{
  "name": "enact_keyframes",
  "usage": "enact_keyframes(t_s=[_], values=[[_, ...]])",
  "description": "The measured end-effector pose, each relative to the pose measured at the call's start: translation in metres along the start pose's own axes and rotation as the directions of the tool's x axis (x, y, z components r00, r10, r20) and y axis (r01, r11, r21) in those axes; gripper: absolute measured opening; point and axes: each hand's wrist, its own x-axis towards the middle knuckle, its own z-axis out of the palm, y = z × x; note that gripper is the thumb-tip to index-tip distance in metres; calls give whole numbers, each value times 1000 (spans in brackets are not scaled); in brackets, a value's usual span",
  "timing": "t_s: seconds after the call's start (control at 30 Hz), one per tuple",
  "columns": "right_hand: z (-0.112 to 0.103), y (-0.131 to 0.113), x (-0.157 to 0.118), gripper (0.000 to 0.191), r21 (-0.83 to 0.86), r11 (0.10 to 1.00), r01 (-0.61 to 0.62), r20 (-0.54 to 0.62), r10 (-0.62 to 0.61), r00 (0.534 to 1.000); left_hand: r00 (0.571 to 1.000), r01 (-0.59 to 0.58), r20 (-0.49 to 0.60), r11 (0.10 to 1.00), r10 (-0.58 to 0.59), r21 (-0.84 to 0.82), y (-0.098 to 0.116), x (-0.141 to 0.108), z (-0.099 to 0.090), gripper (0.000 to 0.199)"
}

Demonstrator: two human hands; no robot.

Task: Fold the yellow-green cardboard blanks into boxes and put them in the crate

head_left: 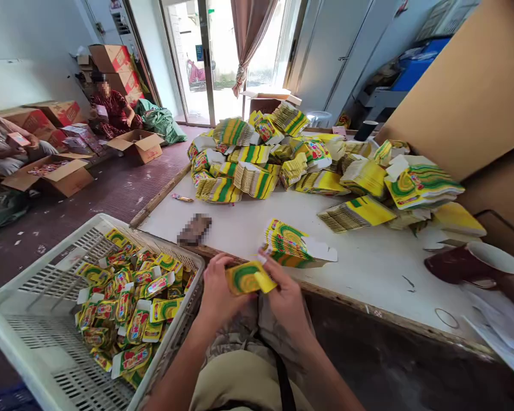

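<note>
Between my two hands, just over the table's front edge, is a small yellow and green carton. My left hand grips the carton's left end, fingers closed on it. At the other end, my right hand pinches it by a yellow flap that stands bent outward. Right behind my right hand, a fanned stack of flat cartons rests on the white table. To the left stands a white plastic crate holding many folded cartons, some with white end flaps sticking out.
Bundles of flat cartons are heaped across the table's back. A dark mug and papers lie at the right. A blurred dark object is near the crate. Two people sit at the far left by open cardboard boxes.
</note>
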Motion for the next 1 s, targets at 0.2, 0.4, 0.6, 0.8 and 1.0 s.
enact_keyframes(t_s=[0.2,0.4,0.6,0.8,1.0], values=[[4,-3,0,50,-9,996,94,130,-92,987,967,237,112,640,-230,-731,3,-6,1,60],[25,-17,-6,31,-1,987,158,149,-156,976,907,96,-20,252,-420,-963,27,-1,8,45],[36,-21,-2,37,7,973,230,157,-229,961,827,88,22,91,-562,-992,34,12,7,26],[27,-27,-1,19,61,983,173,300,-184,936,814,44,5,53,-581,-998,29,5,10,28],[43,-30,-4,24,68,997,36,138,-45,989,819,63,-5,99,-574,-993,32,5,23,36]])
